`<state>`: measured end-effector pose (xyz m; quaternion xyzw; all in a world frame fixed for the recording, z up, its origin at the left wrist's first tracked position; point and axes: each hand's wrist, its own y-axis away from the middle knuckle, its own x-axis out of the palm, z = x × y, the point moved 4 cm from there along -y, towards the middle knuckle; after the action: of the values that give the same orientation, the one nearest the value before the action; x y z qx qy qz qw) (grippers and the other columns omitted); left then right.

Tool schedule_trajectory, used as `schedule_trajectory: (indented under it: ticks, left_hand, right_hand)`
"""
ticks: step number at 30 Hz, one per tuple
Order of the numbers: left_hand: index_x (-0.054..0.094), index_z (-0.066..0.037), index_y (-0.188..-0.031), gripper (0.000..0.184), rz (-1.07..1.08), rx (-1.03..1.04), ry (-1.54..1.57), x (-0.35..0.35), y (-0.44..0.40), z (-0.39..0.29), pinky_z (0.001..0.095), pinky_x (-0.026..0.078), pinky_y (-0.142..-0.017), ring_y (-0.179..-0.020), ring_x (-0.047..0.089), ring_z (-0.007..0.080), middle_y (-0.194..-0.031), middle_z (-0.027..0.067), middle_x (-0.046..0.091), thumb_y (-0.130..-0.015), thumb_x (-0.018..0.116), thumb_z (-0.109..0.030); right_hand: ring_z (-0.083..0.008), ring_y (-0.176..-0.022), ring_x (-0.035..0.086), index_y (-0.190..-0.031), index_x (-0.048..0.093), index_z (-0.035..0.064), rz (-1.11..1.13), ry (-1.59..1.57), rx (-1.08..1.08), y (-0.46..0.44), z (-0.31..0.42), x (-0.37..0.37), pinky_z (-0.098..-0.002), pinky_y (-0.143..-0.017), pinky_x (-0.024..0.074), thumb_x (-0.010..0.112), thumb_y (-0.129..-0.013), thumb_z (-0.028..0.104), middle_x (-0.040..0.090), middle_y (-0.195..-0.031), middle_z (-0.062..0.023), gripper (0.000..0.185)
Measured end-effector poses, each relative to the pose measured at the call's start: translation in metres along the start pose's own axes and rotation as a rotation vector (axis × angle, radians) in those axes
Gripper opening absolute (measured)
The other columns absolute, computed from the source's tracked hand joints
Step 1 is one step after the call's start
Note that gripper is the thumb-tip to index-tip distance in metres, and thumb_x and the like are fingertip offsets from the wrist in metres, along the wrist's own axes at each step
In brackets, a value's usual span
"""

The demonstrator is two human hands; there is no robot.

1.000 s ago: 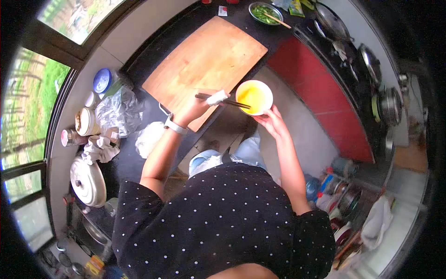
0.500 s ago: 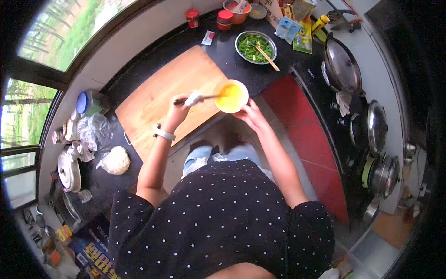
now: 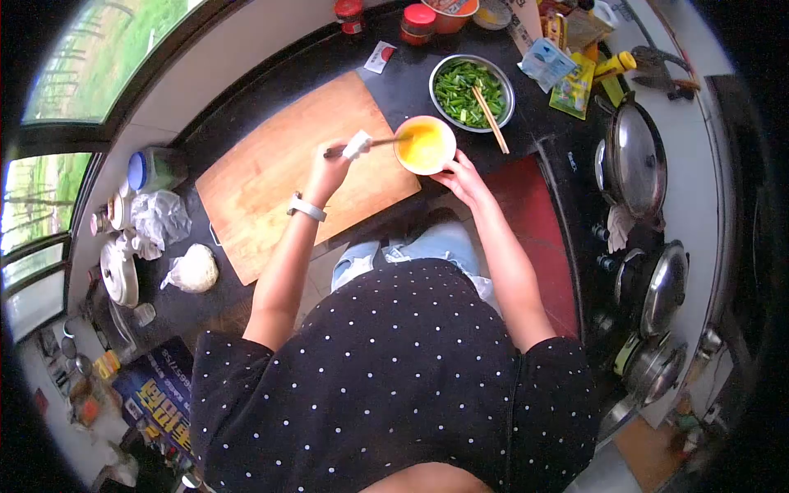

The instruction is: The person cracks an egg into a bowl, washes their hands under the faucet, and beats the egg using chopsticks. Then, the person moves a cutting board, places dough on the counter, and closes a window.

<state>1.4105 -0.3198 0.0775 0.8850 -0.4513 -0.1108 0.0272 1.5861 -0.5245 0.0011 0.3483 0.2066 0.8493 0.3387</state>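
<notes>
Dark chopsticks (image 3: 386, 141) are held in my left hand (image 3: 330, 171), their tips dipping into yellow liquid. Something white (image 3: 357, 145), perhaps a wrap around a finger, sits at its fingertips. My right hand (image 3: 465, 179) grips the lower right side of a small pale bowl (image 3: 448, 158), which holds the yellow liquid and is tilted slightly. Beneath my left hand lies a wooden cutting board (image 3: 279, 168). Beyond the small bowl, a metal bowl (image 3: 439, 69) of chopped greens (image 3: 462, 89) stands on the counter with light chopsticks (image 3: 491, 121) across its rim.
Red-lidded jars (image 3: 417, 23) and packets (image 3: 573, 86) stand at the back. Lidded pans (image 3: 637, 160) line the right side. On the left are a blue-lidded jar (image 3: 156, 169), plastic bags (image 3: 159, 218), a bagged white lump (image 3: 194, 269) and a white lidded pot (image 3: 120, 274).
The view has shifted, bringing more of the back counter and the metal bowl into sight. Both hands keep their holds, and the small bowl is now nearer the greens, with the chopsticks inside it.
</notes>
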Motion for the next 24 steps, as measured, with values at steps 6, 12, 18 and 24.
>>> schedule_trajectory:
  ticks: [6,12,18,24]
  left_hand:
    - [0.069,-0.003,-0.094,0.017,-0.094,-0.045,0.083,0.008,-0.008,0.006,0.0253,0.048,-0.073,-0.078,0.063,0.0121,-0.083,0.0065,0.069,-0.086,0.057,-0.011]
    - [0.068,-0.003,-0.096,0.018,-0.177,-0.056,0.038,0.030,-0.014,0.013,0.0248,0.047,-0.072,-0.079,0.061,0.0117,-0.086,0.0056,0.068,-0.086,0.056,-0.010]
    - [0.065,0.001,-0.100,0.018,-0.154,-0.078,0.103,0.061,-0.030,0.014,0.0264,0.048,-0.082,-0.088,0.062,0.0154,-0.093,0.0079,0.067,-0.089,0.052,-0.007]
    - [0.064,0.002,-0.101,0.019,-0.137,-0.093,0.133,0.101,-0.057,0.001,0.0264,0.048,-0.082,-0.090,0.062,0.0148,-0.097,0.0080,0.066,-0.089,0.051,-0.005]
  right_hand:
    - [-0.0268,-0.101,0.058,-0.129,0.032,0.0007,0.044,0.015,0.059,-0.025,0.003,-0.006,-0.0401,-0.085,0.0515,0.053,-0.082,0.001,0.050,-0.117,-0.0162,0.052]
    - [-0.0275,-0.101,0.058,-0.128,0.033,0.0016,0.056,-0.020,0.073,-0.045,0.008,-0.017,-0.0405,-0.085,0.0513,0.052,-0.079,-0.002,0.050,-0.116,-0.0155,0.052]
    - [-0.0272,-0.098,0.058,-0.122,0.039,0.0014,0.025,-0.045,0.058,-0.049,0.021,-0.032,-0.0397,-0.084,0.0515,0.050,-0.078,-0.003,0.051,-0.112,-0.0148,0.045]
    - [-0.0269,-0.098,0.057,-0.117,0.042,0.0018,0.013,-0.061,0.006,-0.056,0.049,-0.068,-0.0402,-0.086,0.0505,0.049,-0.079,-0.001,0.052,-0.111,-0.0136,0.038]
